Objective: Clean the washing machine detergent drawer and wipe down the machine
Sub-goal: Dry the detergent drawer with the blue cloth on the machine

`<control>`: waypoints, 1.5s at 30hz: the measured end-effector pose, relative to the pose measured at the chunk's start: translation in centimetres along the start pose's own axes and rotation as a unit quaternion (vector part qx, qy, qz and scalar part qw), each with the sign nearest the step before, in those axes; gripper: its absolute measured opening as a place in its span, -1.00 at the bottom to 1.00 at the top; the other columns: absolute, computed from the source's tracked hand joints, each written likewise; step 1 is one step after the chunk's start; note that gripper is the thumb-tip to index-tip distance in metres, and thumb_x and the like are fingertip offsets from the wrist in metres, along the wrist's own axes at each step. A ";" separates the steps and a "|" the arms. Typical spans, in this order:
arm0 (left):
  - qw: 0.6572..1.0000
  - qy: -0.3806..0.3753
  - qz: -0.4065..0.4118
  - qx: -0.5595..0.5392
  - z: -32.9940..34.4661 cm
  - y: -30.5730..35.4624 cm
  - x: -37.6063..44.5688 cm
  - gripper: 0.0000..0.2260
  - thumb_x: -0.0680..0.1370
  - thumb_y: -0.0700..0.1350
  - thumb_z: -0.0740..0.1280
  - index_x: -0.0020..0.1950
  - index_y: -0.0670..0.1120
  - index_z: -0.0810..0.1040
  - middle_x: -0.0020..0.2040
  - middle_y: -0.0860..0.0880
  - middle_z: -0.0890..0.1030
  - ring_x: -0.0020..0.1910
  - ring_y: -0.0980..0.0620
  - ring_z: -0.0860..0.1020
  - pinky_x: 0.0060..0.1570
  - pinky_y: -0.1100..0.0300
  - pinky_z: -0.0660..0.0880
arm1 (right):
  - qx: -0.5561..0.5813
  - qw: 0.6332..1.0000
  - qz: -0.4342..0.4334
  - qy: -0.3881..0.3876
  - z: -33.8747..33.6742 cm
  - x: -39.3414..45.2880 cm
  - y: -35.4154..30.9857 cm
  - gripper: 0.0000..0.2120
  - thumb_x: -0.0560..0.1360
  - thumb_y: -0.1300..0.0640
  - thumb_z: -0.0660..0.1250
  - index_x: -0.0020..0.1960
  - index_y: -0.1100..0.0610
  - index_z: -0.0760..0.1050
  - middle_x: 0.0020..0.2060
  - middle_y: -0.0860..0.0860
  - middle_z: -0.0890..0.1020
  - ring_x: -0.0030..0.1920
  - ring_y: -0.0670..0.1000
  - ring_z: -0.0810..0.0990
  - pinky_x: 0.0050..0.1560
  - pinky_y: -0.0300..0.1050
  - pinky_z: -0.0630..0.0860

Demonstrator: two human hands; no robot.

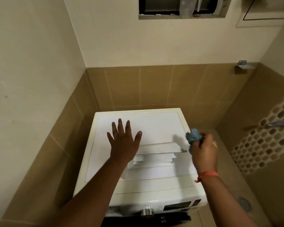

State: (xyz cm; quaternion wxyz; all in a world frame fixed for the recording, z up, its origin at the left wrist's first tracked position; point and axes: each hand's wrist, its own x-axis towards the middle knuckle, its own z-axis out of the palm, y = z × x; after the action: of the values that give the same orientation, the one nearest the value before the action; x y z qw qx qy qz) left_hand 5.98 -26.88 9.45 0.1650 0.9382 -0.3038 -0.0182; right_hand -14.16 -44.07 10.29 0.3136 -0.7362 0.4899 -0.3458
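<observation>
A white washing machine (154, 125) stands in a tiled corner, seen from above. The white detergent drawer (156, 153), taken out of the machine, lies on the machine's top near the middle. My left hand (124, 141) rests flat on the top with fingers spread, just left of the drawer. My right hand (203, 153) grips a bunched blue cloth (193, 135) at the right edge of the top, beside the drawer's right end. The control panel with a metal knob (147, 212) and a dark display (177, 206) faces me below.
Brown tiled walls close in on the left and behind the machine. A tap (279, 123) sticks out from a patterned wall at the right. A floor drain (244, 203) sits at the lower right. A window (179, 7) is high on the back wall.
</observation>
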 end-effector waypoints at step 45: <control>0.795 -0.035 0.028 -0.605 -3.9 6.2 -3.4 -0.81 0.64 -0.10 0.27 0.20 0.12 0.56 0.14 0.15 0.65 0.17 0.18 0.59 0.10 0.32 0.52 | 0.228 0.915 -0.137 -0.304 0.9 -1.1 -8.9 -0.87 0.46 0.28 0.42 -0.09 0.08 0.56 -0.11 0.03 0.57 -0.11 -0.12 0.56 -0.15 -0.43 0.47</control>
State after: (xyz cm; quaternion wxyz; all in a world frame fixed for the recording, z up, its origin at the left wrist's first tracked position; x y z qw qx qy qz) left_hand 0.24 -28.46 14.89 0.6888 0.6368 -0.2625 -0.2264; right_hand -9.25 -40.11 16.66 0.5566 -0.7739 0.1731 -0.2476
